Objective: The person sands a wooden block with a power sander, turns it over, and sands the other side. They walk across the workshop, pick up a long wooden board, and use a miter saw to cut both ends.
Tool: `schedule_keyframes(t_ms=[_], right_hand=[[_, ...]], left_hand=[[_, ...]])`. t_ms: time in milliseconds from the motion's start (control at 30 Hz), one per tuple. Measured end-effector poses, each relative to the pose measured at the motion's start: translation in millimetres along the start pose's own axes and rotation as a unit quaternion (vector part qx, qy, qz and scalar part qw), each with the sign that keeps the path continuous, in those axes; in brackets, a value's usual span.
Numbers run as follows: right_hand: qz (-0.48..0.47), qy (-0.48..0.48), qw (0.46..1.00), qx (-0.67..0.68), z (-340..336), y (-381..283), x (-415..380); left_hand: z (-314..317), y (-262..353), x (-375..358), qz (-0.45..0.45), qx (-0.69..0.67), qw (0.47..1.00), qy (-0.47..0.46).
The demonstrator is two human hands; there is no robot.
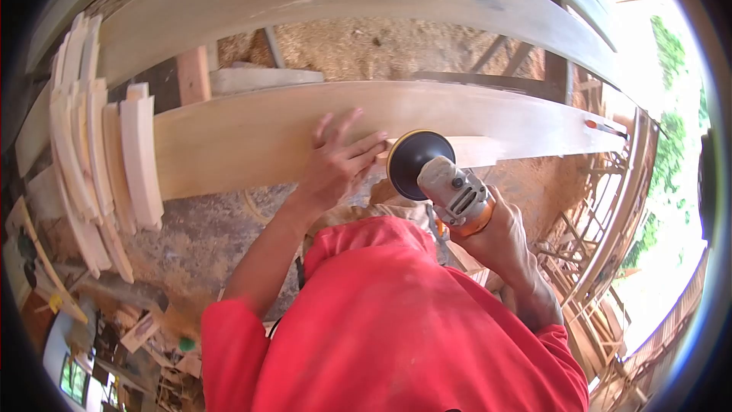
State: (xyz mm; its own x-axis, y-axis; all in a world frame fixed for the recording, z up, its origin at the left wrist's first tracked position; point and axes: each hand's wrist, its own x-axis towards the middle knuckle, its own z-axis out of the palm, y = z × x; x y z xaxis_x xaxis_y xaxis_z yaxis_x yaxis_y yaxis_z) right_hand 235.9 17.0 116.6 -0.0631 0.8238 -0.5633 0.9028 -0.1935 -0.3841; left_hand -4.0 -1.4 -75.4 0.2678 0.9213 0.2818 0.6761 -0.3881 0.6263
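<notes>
My right hand [496,229] is wrapped round the orange and grey body of an angle grinder [460,197]. Its round black sanding disc [422,165] is tilted over a short pale wooden piece [474,151] at the near edge of a wide plank [252,137]. Whether the disc spins cannot be seen. My left hand [335,160] is at the left end of that piece, with the index finger and its neighbour against it and the other fingers spread over the plank. The disc hides part of the piece, and my left thumb is mostly hidden.
Several curved pale wooden pieces [137,156] lie stacked across the plank's left end. An orange-handled tool [602,128] rests at its right end. Beyond is another long board [343,4], with sawdust [366,46] between. Wooden frames [591,259] stand at the right.
</notes>
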Motion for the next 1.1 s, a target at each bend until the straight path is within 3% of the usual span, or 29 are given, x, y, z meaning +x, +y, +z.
schedule_keyframes(t_ms=[233, 467, 567, 767, 900, 967, 1100], right_hand=[[0.052, 0.063, 0.997, -0.007, -29, 34, -8], [0.149, 0.151, 0.972, 0.101, -44, 98, -10], [0.210, 0.134, 0.952, 0.175, -43, 109, -6], [0.080, 0.186, 0.964, 0.173, 5, 74, -5], [0.080, 0.146, 0.972, 0.164, 17, 44, -9], [0.045, 0.107, 0.990, 0.085, 28, 36, -10], [-0.001, 0.075, 0.991, 0.112, 36, 13, -12]], left_hand=[[-5, 1, -2, 0.004, 0.013, 1.000, -0.019], [-10, 3, 2, 0.005, 0.023, 0.999, -0.029], [-10, 3, 3, 0.010, 0.023, 0.999, -0.033], [-12, 1, 5, 0.023, 0.036, 0.998, -0.038], [-15, 1, 6, 0.025, 0.036, 0.998, -0.052], [-14, 2, 6, 0.019, 0.026, 0.998, -0.054], [-12, -1, 3, 0.015, 0.000, 0.998, -0.060]])
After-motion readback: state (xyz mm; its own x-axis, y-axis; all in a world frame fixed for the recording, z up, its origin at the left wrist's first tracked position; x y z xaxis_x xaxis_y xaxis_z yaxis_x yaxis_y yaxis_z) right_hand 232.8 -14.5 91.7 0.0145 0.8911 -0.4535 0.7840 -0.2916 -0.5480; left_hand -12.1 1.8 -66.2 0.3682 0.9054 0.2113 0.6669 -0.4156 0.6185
